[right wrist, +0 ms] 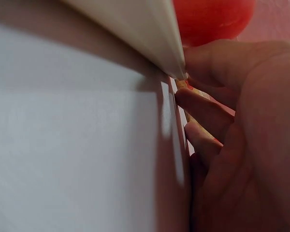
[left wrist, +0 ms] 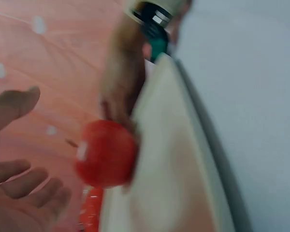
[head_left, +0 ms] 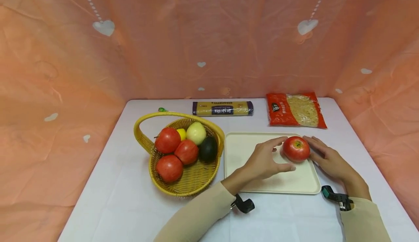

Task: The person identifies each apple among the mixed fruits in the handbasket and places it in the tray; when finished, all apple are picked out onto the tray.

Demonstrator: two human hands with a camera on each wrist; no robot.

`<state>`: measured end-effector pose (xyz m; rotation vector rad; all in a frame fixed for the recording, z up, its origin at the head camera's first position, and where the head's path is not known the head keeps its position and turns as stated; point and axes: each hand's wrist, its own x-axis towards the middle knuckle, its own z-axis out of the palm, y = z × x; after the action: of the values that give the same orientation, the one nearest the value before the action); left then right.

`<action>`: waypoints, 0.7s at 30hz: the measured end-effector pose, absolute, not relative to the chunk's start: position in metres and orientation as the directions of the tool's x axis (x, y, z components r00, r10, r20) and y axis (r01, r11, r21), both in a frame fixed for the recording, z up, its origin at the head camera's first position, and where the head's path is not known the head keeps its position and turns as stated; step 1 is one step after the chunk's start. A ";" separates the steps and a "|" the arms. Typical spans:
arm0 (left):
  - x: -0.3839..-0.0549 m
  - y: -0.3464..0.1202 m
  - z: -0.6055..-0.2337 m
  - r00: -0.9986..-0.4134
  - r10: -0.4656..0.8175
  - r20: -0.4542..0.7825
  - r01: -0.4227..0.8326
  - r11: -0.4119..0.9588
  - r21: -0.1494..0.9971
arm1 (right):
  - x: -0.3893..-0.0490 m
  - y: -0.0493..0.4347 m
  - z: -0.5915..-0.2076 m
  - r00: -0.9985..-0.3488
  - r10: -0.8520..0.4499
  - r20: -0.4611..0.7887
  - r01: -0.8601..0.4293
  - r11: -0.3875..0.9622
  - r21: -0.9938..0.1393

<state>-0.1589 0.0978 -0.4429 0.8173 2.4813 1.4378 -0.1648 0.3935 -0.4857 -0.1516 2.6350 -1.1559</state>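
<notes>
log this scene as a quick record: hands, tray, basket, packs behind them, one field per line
left hand: left hand, fingers spread, apart from the fruit
right hand: right hand, by the tray's right edge, close to the fruit
tray: cream tray, right of the basket
on tray: one red fruit, between the hands
basket: yellow wicker basket
in basket: three red fruits, pale green fruit, dark green item, yellow item
packs behind: spaghetti pack, red bag to its right

Head view high, facing forward-down; wrist views close, sharing tray (head_left: 241, 149)
</notes>
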 end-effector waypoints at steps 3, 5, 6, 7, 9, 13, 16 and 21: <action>-0.148 0.074 -0.433 -0.812 0.574 0.108 0.281 0.222 0.934 | -0.165 0.394 -0.486 -0.959 -0.204 -0.195 0.007 0.674 -0.739; -0.142 0.055 -0.428 -0.789 0.606 0.103 0.216 0.117 0.969 | -0.165 0.394 -0.486 -0.960 -0.208 -0.189 0.000 0.674 -0.739; -0.139 0.045 -0.425 -0.778 0.620 0.104 0.193 0.077 0.978 | -0.165 0.394 -0.486 -0.960 -0.208 -0.188 -0.002 0.675 -0.738; -0.135 0.036 -0.422 -0.768 0.631 0.106 0.169 0.040 0.985 | -0.165 0.394 -0.486 -0.960 -0.208 -0.186 -0.004 0.676 -0.737; -0.130 0.017 -0.417 -0.754 0.646 0.118 0.145 -0.010 0.989 | -0.165 0.394 -0.486 -0.960 -0.205 -0.191 0.001 0.679 -0.734; -0.121 -0.023 -0.409 -0.742 0.652 0.153 0.172 -0.034 0.984 | -0.165 0.396 -0.486 -0.958 -0.199 -0.205 0.015 0.682 -0.731; -0.115 -0.057 -0.404 -0.748 0.646 0.152 0.210 0.014 0.978 | -0.164 0.396 -0.486 -0.960 -0.200 -0.198 0.008 0.685 -0.729; -0.108 -0.126 -0.401 -0.748 0.645 0.154 0.297 0.117 0.948 | -0.164 0.394 -0.487 -0.960 -0.211 -0.186 -0.010 0.684 -0.730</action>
<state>-0.1076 -0.1261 -0.4008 0.9236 2.1041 1.6703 -0.1642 0.3940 -0.4869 -0.1769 2.6419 -1.1430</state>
